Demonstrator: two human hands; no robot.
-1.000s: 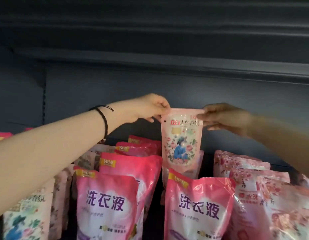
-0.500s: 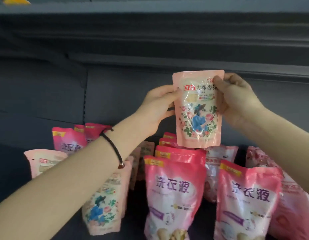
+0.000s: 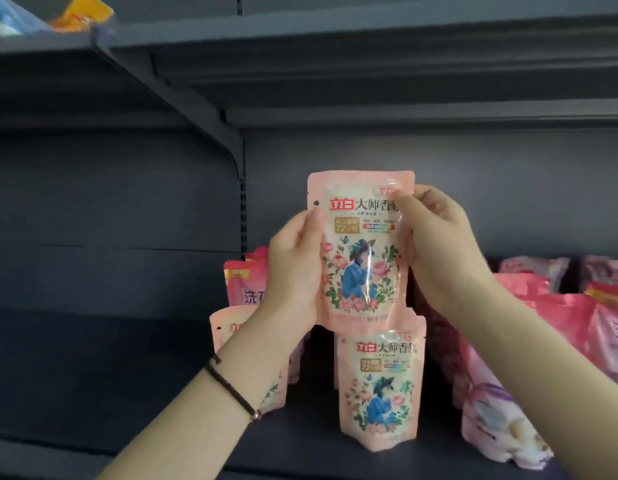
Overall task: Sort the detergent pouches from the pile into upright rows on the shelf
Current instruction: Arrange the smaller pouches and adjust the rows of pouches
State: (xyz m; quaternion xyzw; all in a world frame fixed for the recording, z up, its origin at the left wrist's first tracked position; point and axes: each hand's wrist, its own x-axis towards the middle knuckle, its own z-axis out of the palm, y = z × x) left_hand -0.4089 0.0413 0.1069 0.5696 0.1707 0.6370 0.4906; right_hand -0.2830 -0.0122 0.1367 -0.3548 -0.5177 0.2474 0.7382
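I hold a pale pink floral detergent pouch (image 3: 361, 251) upright in mid-air in front of the shelf back. My left hand (image 3: 295, 268) grips its left edge and my right hand (image 3: 435, 247) grips its right edge. Directly below it, a matching floral pouch (image 3: 380, 386) stands upright on the dark shelf (image 3: 134, 393). Another floral pouch (image 3: 228, 327) stands behind my left wrist, mostly hidden. A darker pink pouch (image 3: 243, 285) stands behind that one.
Several darker pink pouches (image 3: 557, 320) crowd the shelf at the right, one leaning pale pouch (image 3: 498, 420) near the front edge. The left part of the shelf is bare. An upper shelf (image 3: 300, 32) with a bracket (image 3: 203, 116) hangs overhead, packets (image 3: 75, 12) on it.
The held pouch has come closer to me and lower relative to the upper shelf. My view has shifted left, so the bare left shelf and bracket now show.
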